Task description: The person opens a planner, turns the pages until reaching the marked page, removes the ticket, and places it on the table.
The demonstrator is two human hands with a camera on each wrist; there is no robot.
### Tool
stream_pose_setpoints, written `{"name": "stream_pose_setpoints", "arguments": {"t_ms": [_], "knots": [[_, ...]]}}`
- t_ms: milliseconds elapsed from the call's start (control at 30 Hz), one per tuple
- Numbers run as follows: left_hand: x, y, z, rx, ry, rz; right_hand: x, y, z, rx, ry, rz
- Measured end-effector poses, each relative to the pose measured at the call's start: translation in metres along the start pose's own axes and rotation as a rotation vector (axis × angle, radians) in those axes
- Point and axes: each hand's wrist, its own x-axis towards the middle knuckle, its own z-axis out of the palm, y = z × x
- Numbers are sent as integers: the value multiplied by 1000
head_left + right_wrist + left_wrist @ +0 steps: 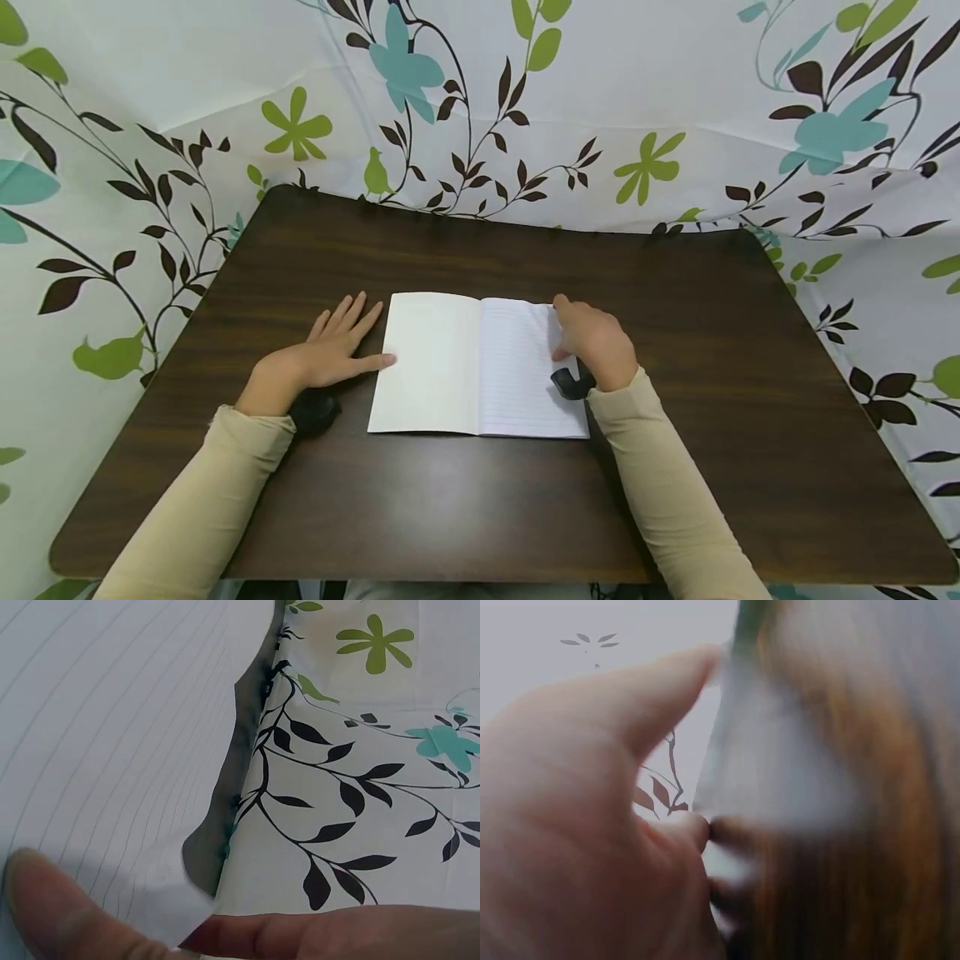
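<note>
A makeshift recording booth: a dark wood bench [480, 517] closed in on three sides by a white curtain [600, 100] printed with leaves and flowers.

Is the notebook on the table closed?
No, the notebook lies open flat on the table, with a blank left page and a lined right page.

"What did you wear on your arms?"

"You had long sleeves [660, 492] in a soft tan colour, snug down to the wrists. Your hands were bare. A small black camera [572, 383] sat strapped under each wrist, and the other one [313, 411] looked round."
</note>
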Motion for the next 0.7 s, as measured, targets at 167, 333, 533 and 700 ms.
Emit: {"name": "stream_pose_setpoints", "arguments": {"t_ms": [167,333,533,700], "knots": [[-2,0,5,13,14,23,4,8,2,41,-78,11],[2,1,1,63,-15,19,11,26,3,85,-130,-37],[3,-2,-3,56,-15,25,19,38,-2,123,-190,-122],[-2,-6,-1,31,6,19,25,41,-3,195,-236,-209]]}}
